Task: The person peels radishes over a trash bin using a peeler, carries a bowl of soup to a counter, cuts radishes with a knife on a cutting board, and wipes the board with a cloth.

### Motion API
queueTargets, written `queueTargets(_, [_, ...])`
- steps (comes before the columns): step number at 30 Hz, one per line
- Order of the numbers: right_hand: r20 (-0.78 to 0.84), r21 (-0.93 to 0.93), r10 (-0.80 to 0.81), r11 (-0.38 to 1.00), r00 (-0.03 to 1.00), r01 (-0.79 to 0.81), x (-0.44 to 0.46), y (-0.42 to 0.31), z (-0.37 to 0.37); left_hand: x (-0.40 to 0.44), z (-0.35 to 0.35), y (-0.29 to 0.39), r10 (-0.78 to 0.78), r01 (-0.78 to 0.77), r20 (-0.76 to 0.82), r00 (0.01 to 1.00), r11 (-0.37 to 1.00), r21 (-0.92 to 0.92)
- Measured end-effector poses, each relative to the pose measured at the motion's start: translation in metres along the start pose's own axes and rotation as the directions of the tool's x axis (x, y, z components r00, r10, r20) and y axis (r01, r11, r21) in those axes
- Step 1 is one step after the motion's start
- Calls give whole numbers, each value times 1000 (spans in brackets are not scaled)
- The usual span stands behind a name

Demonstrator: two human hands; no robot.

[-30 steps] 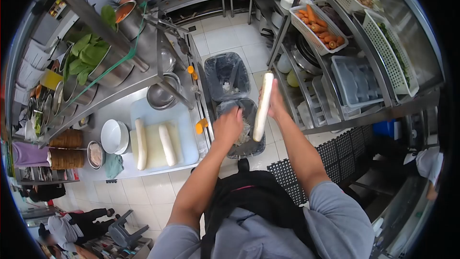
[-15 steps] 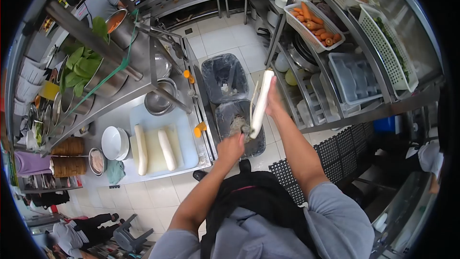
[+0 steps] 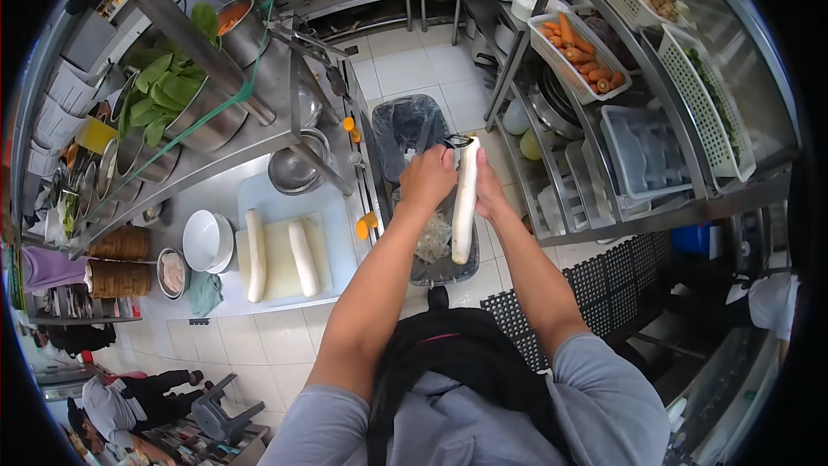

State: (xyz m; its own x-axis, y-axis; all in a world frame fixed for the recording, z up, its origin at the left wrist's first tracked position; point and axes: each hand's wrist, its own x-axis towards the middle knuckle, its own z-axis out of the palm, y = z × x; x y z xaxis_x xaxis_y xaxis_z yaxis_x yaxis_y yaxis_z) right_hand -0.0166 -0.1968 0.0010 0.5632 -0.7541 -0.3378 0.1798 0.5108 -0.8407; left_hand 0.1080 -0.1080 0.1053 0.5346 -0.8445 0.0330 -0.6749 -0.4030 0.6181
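My right hand (image 3: pixel 490 185) is closed around the upper part of a long white daikon radish (image 3: pixel 465 211), which hangs nearly upright over a lined bin. My left hand (image 3: pixel 429 179) grips a dark peeler (image 3: pixel 459 141), its head at the top end of the radish. Pale peelings (image 3: pixel 433 240) lie in the near bin (image 3: pixel 444 273) below. To the left, two more white radishes, one longer (image 3: pixel 256 256) and one shorter (image 3: pixel 304 259), rest on a cutting board (image 3: pixel 341 246).
Beyond the near bin stands a second lined bin (image 3: pixel 407 116). Steel bowls (image 3: pixel 297 164) and white bowls (image 3: pixel 208 242) sit on the left counter. Shelves on the right hold a basket of carrots (image 3: pixel 582 56) and plastic containers (image 3: pixel 647 151). Other people (image 3: pixel 129 410) are at the lower left and upper left.
My left hand has moved the peeler from the radish's lower end up to its top. The loose strip beside the radish is no longer visible there. The radish is now more upright and lower.
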Motion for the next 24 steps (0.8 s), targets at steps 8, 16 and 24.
queueTargets(8, [-331, 70, -53, 994, 942, 81, 16, -17, -22, -136, 51, -66, 52, -61, 130, 990, 996, 63])
queueTargets(16, [-497, 90, -113, 979, 861, 181, 25, -20, -34, -116, 31, -69, 51, -55, 50, 997, 994, 93])
queueTargets(24, [-597, -72, -254, 962, 761, 265, 36, -26, -19, -119, 42, -55, 68, -83, 75, 995, 970, 230])
